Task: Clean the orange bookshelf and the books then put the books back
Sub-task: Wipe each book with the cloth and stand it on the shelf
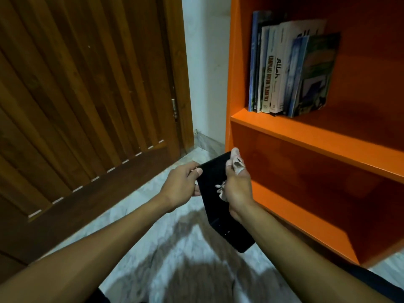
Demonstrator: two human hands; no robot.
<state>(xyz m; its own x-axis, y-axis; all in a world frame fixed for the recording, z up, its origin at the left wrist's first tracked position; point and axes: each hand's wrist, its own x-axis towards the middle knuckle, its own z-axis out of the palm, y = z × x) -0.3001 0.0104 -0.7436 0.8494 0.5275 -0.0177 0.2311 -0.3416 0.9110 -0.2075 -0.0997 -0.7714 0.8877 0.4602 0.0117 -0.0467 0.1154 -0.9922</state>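
Head view, person facing the corner between a wooden door [87, 106] and the orange bookshelf [317, 136].

Left hand [183, 186]: fingers curled, thumb on top, pinching the left edge of a black book [215, 193]. The book is held in the air over the floor [175, 248], just left of the bookshelf's lower compartment, tilted with its long side running away from the camera.

Right hand [237, 189]: fingers closed around a pale cloth [236, 162], which is pressed against the right side of the black book. Part of the cloth sticks out above the fingers; a smaller bit shows below the thumb, against the book's cover. Whether the fingers also grip the book itself cannot be told.

Bookshelf: a row of books [290, 68] stands upright on the upper visible shelf, pushed to the left wall of the compartment. The rightmost ones lean slightly left. Spines are white, blue and green; some carry lettering. The rest of that shelf, to the right of the row, shows bare orange board. The compartment below, beside the hands, is dark orange in shadow.

Floor: pale marble-like tile with grey veining. A strip of white wall [205, 73] shows between door and bookshelf.
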